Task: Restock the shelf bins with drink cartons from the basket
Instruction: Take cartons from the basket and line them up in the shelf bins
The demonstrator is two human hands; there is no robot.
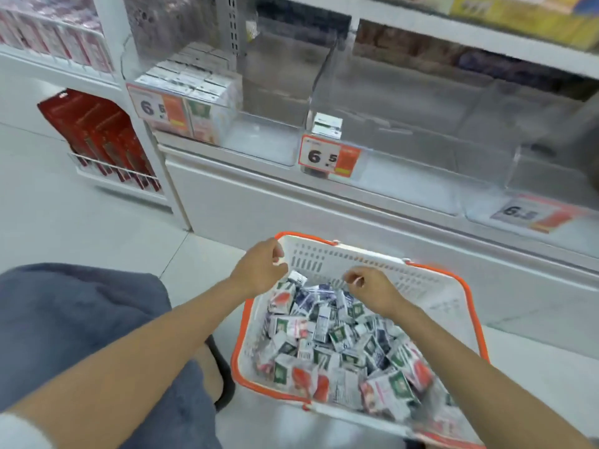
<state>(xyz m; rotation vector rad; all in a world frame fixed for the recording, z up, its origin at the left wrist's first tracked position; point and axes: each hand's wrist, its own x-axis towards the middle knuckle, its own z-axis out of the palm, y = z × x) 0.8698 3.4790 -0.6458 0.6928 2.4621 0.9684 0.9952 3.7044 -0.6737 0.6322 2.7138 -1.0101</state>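
Early stage | my left hand (pixel 259 267) and right hand (pixel 372 288) hang loosely curled, empty, above heaped basket (pixel 324 257) | 11 o'clock bin (pixel 269 147) part-stocked; 12 o'clock bin (pixel 405 157): one carton (pixel 327 124).

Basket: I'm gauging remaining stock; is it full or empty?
Well filled: drink cartons lie jumbled across the basket, covering its floor.

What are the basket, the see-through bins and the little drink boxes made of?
The basket looks like matte white moulded plastic, with slots and an orange rim. The bins seem clear glossy plastic: you see through their walls. The drink cartons look like printed card, probably coated.
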